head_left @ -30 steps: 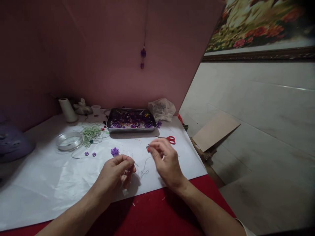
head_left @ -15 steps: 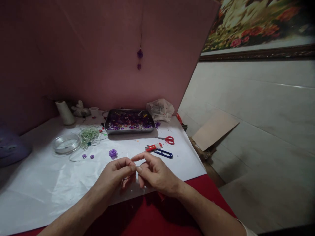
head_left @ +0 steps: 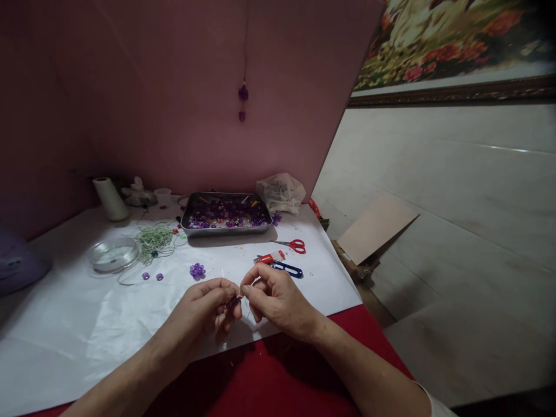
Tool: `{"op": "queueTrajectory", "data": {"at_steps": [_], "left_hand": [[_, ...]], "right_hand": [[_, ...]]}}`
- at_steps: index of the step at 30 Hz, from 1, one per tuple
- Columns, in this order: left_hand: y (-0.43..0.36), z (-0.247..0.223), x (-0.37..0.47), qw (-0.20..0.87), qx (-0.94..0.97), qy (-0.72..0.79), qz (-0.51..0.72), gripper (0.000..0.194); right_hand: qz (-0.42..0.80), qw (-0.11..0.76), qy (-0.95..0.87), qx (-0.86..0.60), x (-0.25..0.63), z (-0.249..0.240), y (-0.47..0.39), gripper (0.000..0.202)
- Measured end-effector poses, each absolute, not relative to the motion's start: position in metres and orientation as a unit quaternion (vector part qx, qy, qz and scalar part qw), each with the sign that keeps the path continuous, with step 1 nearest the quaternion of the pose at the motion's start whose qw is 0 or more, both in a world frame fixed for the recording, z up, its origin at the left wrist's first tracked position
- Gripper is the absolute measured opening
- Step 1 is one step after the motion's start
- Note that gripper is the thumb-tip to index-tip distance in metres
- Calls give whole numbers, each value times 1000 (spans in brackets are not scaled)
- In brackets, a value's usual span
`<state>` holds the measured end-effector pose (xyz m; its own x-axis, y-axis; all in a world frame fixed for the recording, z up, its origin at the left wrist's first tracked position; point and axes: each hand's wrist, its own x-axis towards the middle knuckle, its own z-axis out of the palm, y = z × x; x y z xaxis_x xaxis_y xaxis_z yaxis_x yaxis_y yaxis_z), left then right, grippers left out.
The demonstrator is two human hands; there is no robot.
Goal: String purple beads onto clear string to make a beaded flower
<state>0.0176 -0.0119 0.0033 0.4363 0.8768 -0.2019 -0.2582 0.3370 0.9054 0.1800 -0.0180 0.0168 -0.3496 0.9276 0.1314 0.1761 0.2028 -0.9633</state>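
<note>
My left hand (head_left: 212, 304) is closed in a pinch on a small dark purple bead piece (head_left: 234, 301), mostly hidden by the fingers. Beside it, my right hand (head_left: 273, 292) pinches a thin thread (head_left: 241, 295) that runs across to the left fingertips. Just beyond them a purple bead flower (head_left: 197, 271) lies on the white sheet (head_left: 130, 324). Two loose purple beads (head_left: 153, 277) rest to its left.
Behind stands a metal tray (head_left: 226, 231) of mixed beads. Red-handled scissors (head_left: 297, 246), a red cutter (head_left: 271, 257) and blue thread snips (head_left: 290, 269) lie at right. A clear spool (head_left: 113, 255) and tangled green cord (head_left: 155, 238) are at left. A bead pendant (head_left: 243, 92) hangs behind.
My right index finger has curled down against the thumb, and the thread now shows between my hands. The purple bead piece has come into sight at my left fingers. The view has shifted slightly.
</note>
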Motion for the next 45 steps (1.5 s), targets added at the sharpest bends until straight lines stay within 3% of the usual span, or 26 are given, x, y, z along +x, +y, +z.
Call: {"op": "queueTrajectory", "data": {"at_steps": [15,25,33,45], "left_hand": [[-11,-3,18,700,439,399,398,10],[-11,7,22,749,373,371,403,8],[-11,6,20,757,355,380,395,17],[-10,7,15,713,426,389,400,13]], "right_hand": [[389,398,-708,-434,172,12,-23,8],[439,439,-650,-438,175,10,-16,6],[441,456,-622,-459,178,7,-11,9],[477,475,-595,-439,178,9,-11,10]]}}
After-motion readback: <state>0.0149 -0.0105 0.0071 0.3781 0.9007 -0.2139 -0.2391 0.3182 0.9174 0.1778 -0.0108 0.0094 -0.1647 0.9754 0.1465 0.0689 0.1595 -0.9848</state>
